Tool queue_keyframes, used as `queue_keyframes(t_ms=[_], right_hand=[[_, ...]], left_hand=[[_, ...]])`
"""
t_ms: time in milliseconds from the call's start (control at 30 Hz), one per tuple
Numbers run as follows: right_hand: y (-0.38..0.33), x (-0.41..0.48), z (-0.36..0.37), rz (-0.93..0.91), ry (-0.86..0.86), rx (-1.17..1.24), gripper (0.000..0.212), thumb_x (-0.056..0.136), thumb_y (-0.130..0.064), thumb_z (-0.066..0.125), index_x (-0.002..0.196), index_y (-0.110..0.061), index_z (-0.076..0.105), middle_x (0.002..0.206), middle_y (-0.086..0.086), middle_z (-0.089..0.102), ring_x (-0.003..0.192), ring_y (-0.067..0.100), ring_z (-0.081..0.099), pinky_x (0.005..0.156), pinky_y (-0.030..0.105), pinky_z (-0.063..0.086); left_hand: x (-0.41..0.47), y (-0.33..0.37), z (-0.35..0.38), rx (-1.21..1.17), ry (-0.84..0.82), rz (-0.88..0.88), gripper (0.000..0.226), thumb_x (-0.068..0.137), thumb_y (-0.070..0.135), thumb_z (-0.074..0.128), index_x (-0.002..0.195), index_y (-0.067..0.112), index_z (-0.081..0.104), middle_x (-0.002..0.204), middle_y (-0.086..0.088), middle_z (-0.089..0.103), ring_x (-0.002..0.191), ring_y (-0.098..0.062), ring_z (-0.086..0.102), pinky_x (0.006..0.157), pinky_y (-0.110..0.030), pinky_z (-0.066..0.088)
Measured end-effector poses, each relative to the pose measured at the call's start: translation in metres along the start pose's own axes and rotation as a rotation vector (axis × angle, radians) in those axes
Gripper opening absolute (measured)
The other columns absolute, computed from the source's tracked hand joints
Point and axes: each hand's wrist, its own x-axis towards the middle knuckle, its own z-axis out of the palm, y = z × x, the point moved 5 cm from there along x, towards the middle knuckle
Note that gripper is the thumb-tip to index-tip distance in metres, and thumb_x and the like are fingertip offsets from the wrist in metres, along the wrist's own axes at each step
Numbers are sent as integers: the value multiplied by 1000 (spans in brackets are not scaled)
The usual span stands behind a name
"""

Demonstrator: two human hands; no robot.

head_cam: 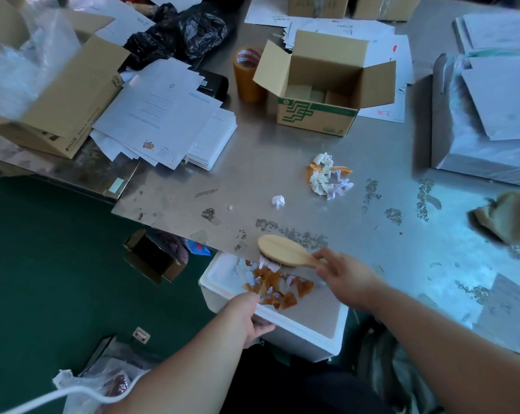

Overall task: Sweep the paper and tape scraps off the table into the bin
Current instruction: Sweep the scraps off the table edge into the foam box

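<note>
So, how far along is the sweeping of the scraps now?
Partly done. A batch of tape and paper scraps already lies in the white box, which the left hand holds under the table edge. The right hand holds the brush at that edge, with a few paper bits at its bristles. Left to do: the pile further back and a small paper ball.

Dull, scuffed grey metal surface (282,162); on its near edge, smooth oval wooden brush (285,250); below, matt white foam bin (306,339).
</note>
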Motion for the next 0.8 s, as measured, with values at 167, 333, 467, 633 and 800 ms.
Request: queue_keyframes(t_ms=[167,333,467,633,800], right_hand=[[18,-28,21,-23,-40,-27,25,102,-43,47,127,-43,52,108,-8,65,94,17,60,82,36,49],[26,-32,10,-32,-15,-8,28,102,-43,47,129,-43,53,108,-9,65,96,17,61,84,36,49],[19,-13,-16,-31,121,88,28,103,-47,45,130,-43,53,104,-12,60,96,20,64,84,35,50],[8,35,-51,32,281,186,36,105,-44,42,138,-33,51,99,-2,64,77,17,59,68,34,46],[-4,73,-76,36,306,60,40,106,-42,39,143,-30,47,118,7,66,87,28,59,70,35,46]], left_hand=[[1,1,10,-27,0,57,30,103,14,59,127,-2,51,113,-28,63,85,-42,63,35,-50,55],[-2,-1,15,-59,18,52,33,101,13,64,127,-3,52,107,-28,63,82,-41,64,38,-51,57],[-4,-2,16,-56,9,16,28,100,12,64,123,-3,56,105,-29,62,88,-44,65,74,-59,63],[-12,-2,16,-57,27,-4,25,98,12,67,118,-1,59,114,-30,63,105,-45,67,72,-56,65],[-16,-2,14,-80,60,-32,31,97,12,70,122,-1,56,116,-28,62,105,-44,66,55,-56,62]])
